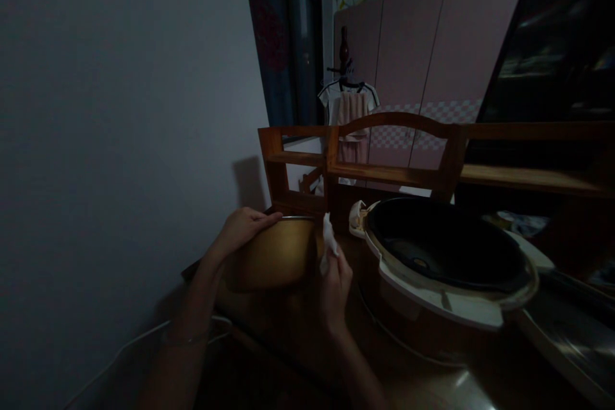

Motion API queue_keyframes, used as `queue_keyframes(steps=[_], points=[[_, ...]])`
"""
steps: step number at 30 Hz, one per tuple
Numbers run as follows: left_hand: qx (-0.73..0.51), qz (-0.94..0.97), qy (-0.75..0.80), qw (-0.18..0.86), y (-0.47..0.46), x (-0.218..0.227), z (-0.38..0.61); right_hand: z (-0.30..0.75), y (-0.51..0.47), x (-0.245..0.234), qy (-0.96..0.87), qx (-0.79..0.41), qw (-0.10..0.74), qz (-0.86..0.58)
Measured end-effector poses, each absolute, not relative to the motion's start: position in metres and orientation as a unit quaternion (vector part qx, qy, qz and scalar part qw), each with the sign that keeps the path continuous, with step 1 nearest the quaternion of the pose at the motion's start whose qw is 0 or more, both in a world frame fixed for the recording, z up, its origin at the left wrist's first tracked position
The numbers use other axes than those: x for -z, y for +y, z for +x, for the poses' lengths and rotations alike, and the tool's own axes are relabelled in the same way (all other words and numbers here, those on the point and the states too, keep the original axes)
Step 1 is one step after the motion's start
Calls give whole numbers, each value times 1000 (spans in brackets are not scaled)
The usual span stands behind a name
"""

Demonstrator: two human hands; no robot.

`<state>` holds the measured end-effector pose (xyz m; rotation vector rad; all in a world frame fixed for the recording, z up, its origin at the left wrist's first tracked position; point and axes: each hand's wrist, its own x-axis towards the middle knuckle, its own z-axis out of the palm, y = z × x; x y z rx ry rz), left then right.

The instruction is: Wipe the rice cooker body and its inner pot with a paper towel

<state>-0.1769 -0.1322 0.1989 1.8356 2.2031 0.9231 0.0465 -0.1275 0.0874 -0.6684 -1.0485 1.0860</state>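
Observation:
A gold-coloured metal inner pot [276,253] is tilted on its side above the dark tabletop. My left hand [240,229] grips its rim at the top left, fingers curled over the edge. My right hand [335,282] is closed on a small crumpled white tissue [328,238], held against the pot's right side. To the right stands an open rice cooker [451,269] with a dark empty cavity and a white rim.
A wooden shelf rack [384,166] runs along the back of the table. The cooker's open lid [567,327] lies at the far right. A white cord [144,336] trails at the lower left by the grey wall [120,109]. Pink cabinets [432,45] stand behind.

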Motion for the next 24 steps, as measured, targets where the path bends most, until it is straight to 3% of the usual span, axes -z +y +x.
queue_keyframes(steps=[5,14,24], points=[[-311,609,726,73,-132,-200,-174,24,-129,-97,-604,-426,623,-256],[-328,600,727,67,-130,-196,-185,18,-142,-74,-760,-287,567,-136],[-343,591,725,86,-130,-194,-189,47,-151,-63,-769,-308,552,-95]])
